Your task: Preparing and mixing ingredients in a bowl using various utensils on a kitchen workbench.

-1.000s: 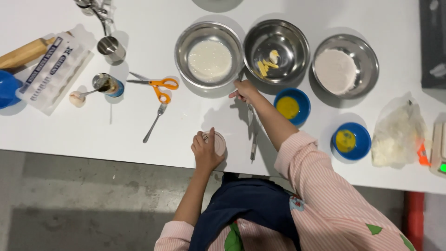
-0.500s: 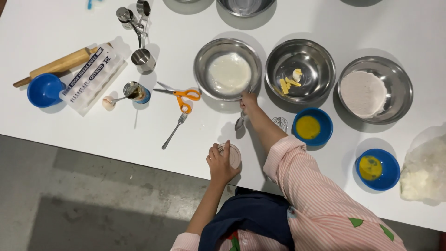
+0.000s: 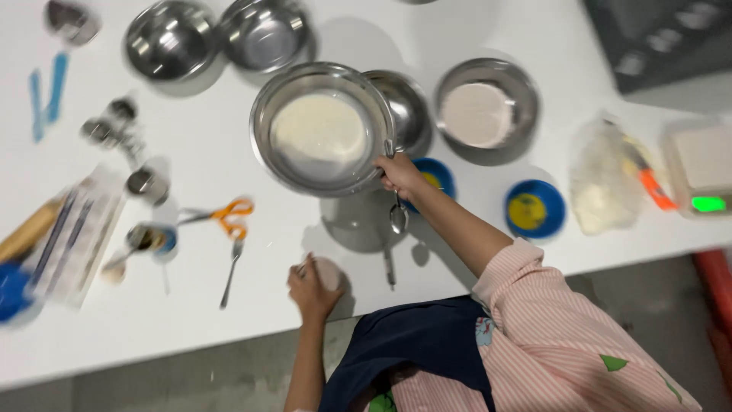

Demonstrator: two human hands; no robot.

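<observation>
Half a second ago the bowl (image 3: 322, 128) of white stuff sat flat on the table (image 3: 229, 336); now the right hand (image 3: 398, 173) grips its rim and a spoon (image 3: 397, 217), lifting it at frame centre, mouth up, spoon handle upright. The left hand (image 3: 311, 288), lower centre, cups a pale round lump (image 3: 328, 272), arm bent.

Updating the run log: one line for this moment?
right hand: lifts steel bowl of white powder by rim, holding spoon | left hand: on small pale round object

A kitchen: steel bowls (image 3: 320, 130), kitchen scale (image 3: 705, 172) (flour about).
</observation>
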